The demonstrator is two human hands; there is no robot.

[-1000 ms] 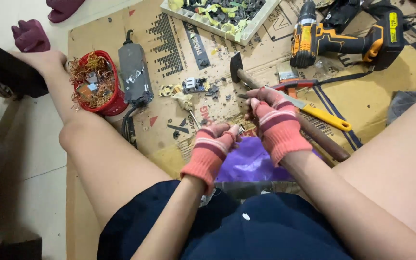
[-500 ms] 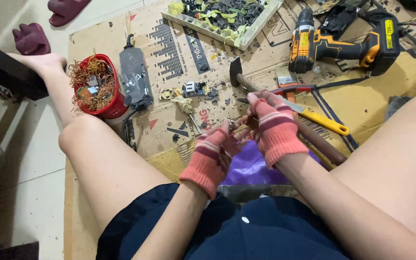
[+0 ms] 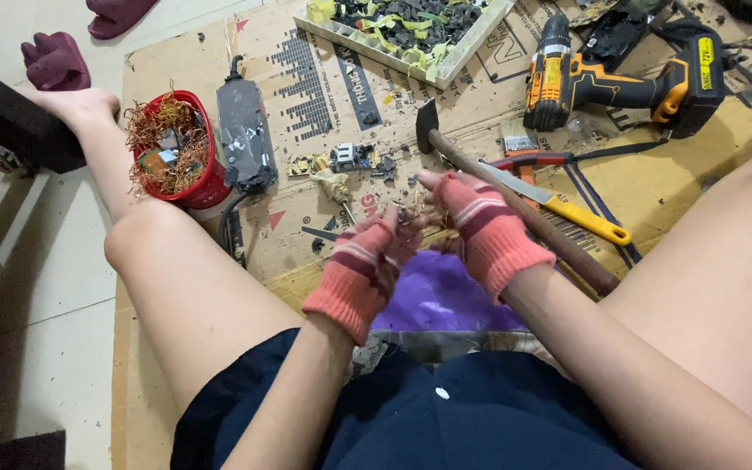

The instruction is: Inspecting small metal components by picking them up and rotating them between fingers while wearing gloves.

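Both my hands wear pink and orange striped fingerless gloves and meet above my lap. My left hand [image 3: 365, 265] and my right hand [image 3: 479, 228] pinch a small scrap part with thin copper wire [image 3: 412, 215] between their fingertips. The part is mostly hidden by the fingers. Directly under the hands lies a purple bag or bowl [image 3: 439, 298]. A wooden-handled hammer [image 3: 524, 213] lies just behind my right hand on the cardboard sheet [image 3: 306, 235].
A red bowl of copper wire scraps [image 3: 173, 150] and a black power adapter [image 3: 244, 132] sit at the left. Nearby are a small screwdriver [image 3: 338, 186], a yellow-handled blade [image 3: 578, 218], red pliers [image 3: 528, 160], a cordless drill [image 3: 624, 83] and a tray of scraps [image 3: 402, 30]. My bare legs flank the work.
My hands stay together on the small part, with the fingers shifting slightly around it. The view has drifted a little; nothing on the cardboard has moved.
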